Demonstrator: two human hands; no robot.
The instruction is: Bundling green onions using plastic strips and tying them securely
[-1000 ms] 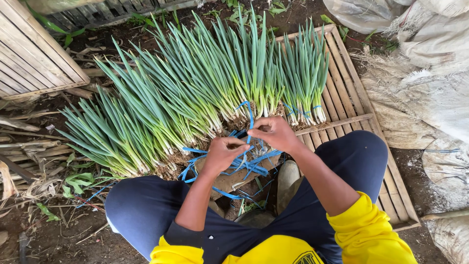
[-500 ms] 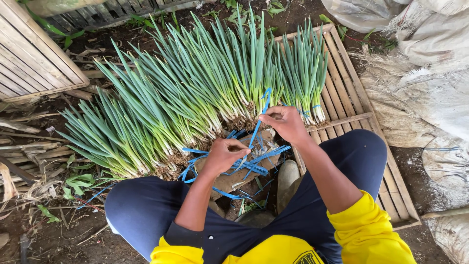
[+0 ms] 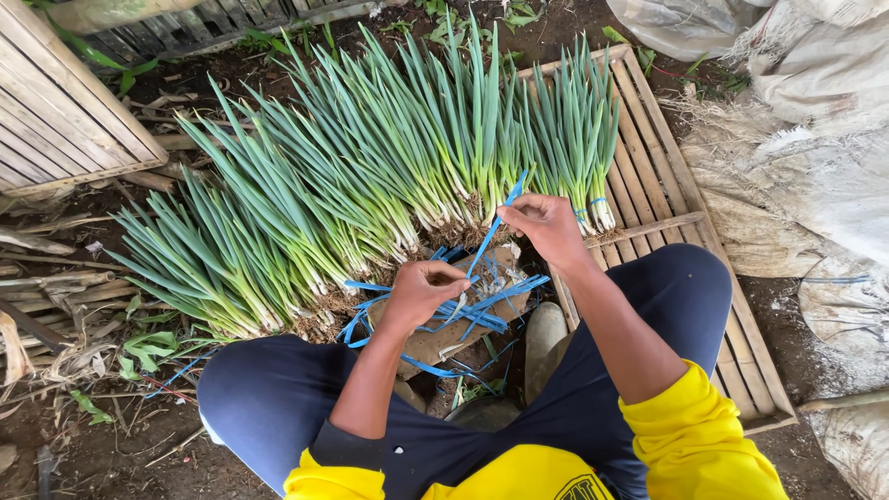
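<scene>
Both hands' fingers pinch one blue strip (image 3: 491, 231): right hand (image 3: 546, 222) above, left hand (image 3: 421, 292) below, beside the onions (image 3: 370, 185).

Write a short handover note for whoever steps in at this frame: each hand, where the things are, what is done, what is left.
Left hand: closed on the lower end of a blue strap, above the pile of loose blue straps between the knees.
Right hand: fingers pinch the same strap higher up, pulling it taut.
Green onions: laid in a fan on the ground and the wooden slat pallet, roots toward the person.
Done: the rightmost bundle already has a blue tie near its roots.
Left: no ties are visible on the other onions.
</scene>
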